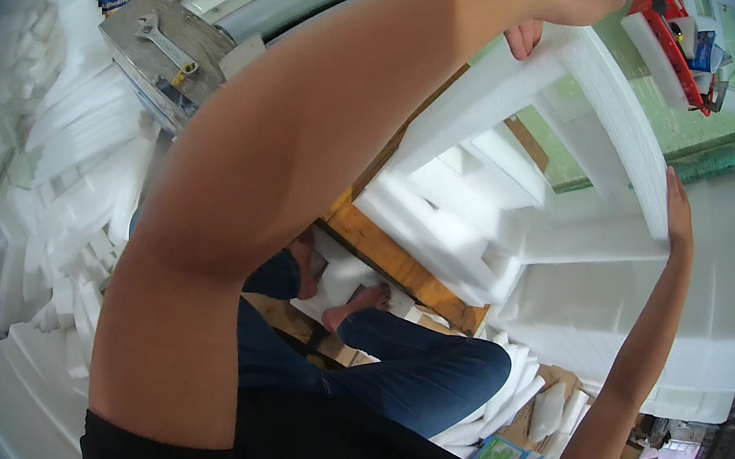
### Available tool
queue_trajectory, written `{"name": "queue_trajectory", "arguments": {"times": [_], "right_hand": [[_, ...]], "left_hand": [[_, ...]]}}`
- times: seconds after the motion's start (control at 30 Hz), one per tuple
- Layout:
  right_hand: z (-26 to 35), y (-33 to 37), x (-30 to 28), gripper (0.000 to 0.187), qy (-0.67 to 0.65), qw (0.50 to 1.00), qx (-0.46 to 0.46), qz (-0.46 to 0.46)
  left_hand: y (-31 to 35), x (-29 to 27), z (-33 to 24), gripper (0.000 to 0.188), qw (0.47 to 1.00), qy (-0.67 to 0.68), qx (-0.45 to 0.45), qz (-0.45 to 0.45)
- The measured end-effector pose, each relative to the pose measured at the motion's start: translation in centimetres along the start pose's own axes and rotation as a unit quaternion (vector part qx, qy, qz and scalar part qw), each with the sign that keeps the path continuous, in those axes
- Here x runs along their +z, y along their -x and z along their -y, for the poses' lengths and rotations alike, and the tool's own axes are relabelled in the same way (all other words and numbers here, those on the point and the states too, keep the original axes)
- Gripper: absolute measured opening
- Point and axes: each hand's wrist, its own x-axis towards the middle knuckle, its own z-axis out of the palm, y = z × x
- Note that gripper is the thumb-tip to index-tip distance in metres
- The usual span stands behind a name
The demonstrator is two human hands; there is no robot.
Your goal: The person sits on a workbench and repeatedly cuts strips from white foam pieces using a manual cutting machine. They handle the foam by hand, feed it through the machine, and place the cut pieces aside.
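- Black shirt fabric (323, 458) and blue-trousered knees (423, 371) are seen nearest, with bare feet (354, 305) resting among white foam offcuts (501, 398) on the floor.
- A wooden counter edge (390, 259) runs diagonally just beyond the feet, and moulded foam blocks (451, 228) are stacked on it.
- A white foam frame (575, 109) is held up in front of the body — its long bar slants from lower left to upper right, and a side member drops towards the right hand.
- The right hand (676, 212) is laid flat, fingers extended, against the frame's lower right edge.
- The left hand (543, 11) is closed over the frame's top bar, fingertips curled beneath it; this arm crosses the whole view and reaches farther out.
- A grey machine with a wrench (163, 47) on it is seen behind, and a red tray (673, 50) at far right.
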Motion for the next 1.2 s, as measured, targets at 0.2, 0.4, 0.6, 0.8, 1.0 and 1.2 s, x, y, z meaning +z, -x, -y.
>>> {"name": "queue_trajectory", "arguments": {"times": [0.2,0.4,0.6,0.8,1.0,1.2], "right_hand": [[-0.5,-0.6,0.0,0.075,0.015,1.0,0.001,-0.006],[-2.7,-1.9,-0.9,0.074,0.016,1.0,-0.011,0.01],[0.3,-1.1,0.0,0.076,0.01,0.999,-0.039,-0.014],[-0.5,-1.0,0.3,0.084,0.007,1.0,-0.009,-0.015],[-0.9,-0.5,0.2,0.083,0.04,0.998,0.013,-0.037],[-3.3,-4.0,-0.3,0.078,0.023,0.999,-0.037,0.014]], "left_hand": [[-0.2,-0.4,1.2,0.078,0.999,-0.02,0.032,-0.004],[-0.7,0.5,1.6,0.071,0.997,-0.032,0.065,-0.013],[0.8,0.1,1.8,0.065,0.991,-0.001,0.094,-0.095],[-0.6,0.6,3.0,0.064,0.997,0.012,0.064,-0.034],[0.5,3.7,2.2,0.077,0.997,0.063,0.021,-0.05],[1.5,3.6,3.7,0.098,0.992,0.086,0.091,-0.032]]}}
